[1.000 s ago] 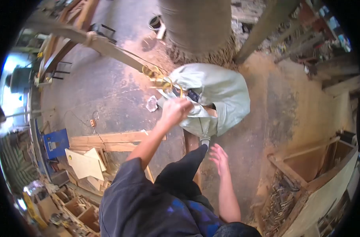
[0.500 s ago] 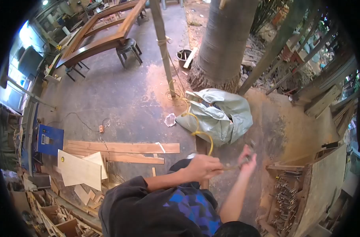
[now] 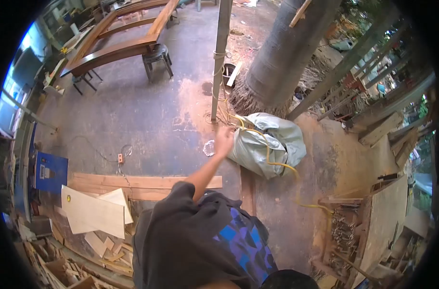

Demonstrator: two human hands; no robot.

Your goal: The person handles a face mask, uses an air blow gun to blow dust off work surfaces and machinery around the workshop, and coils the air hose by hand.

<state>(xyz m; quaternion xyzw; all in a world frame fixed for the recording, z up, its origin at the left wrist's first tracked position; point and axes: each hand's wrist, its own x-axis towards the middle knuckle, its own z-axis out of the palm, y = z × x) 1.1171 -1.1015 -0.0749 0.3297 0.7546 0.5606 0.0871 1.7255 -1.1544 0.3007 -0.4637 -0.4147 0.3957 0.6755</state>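
My left hand (image 3: 224,139) reaches forward, beside the left edge of a pale green sack (image 3: 263,154) and close to the foot of a thin post (image 3: 220,72). Its fingers are partly hidden, so I cannot tell whether they hold anything. A yellow hose (image 3: 282,165) runs from near the post across the sack, then right and down to a box of clamps (image 3: 343,229). My right hand is out of view. The metal-looking piece seen earlier between my hands does not show clearly now.
Long boards (image 3: 147,182) and pale plywood pieces (image 3: 92,211) lie on the left. A blue box (image 3: 51,172) stands farther left. A brown wooden frame (image 3: 109,57) rests on stools (image 3: 157,57) at the back. A thick tree trunk (image 3: 282,62) rises behind the sack.
My left hand has moved forward and left, to beside the sack. My right hand has left the view. The yellow hose now stretches farther right, to the clamp box.
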